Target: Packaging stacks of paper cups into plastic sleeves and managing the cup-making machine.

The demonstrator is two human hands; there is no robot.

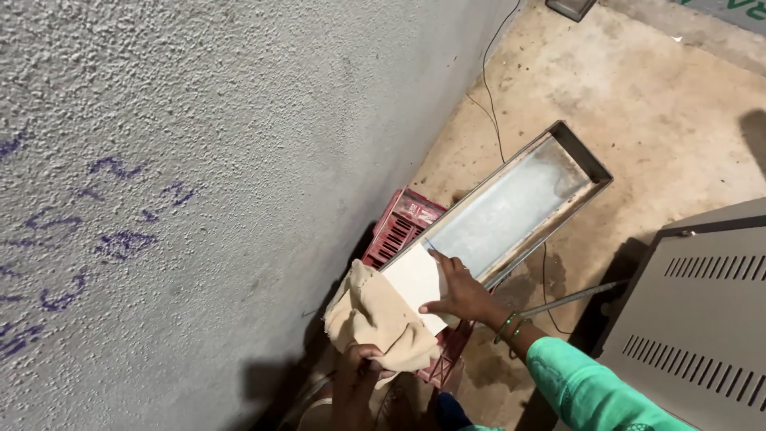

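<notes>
A long shallow metal tray point(586, 160) rests tilted on a red plastic crate point(403, 223) next to a rough grey wall. Its near end is covered by a pale flat sheet point(415, 279). My right hand point(459, 294), with green bangles and a green sleeve, presses fingers spread on that sheet at the tray's near end. My left hand point(355, 379) grips a crumpled beige cloth point(375, 315), which lies against the near corner of the tray and the crate.
The grey plastered wall point(199, 160) with purple scribbles fills the left. A grey vented metal cabinet point(694, 319) stands at the right. A thin cable point(488, 96) runs across the concrete floor point(638, 88), and a thin metal rod point(574, 297) pokes out by the cabinet.
</notes>
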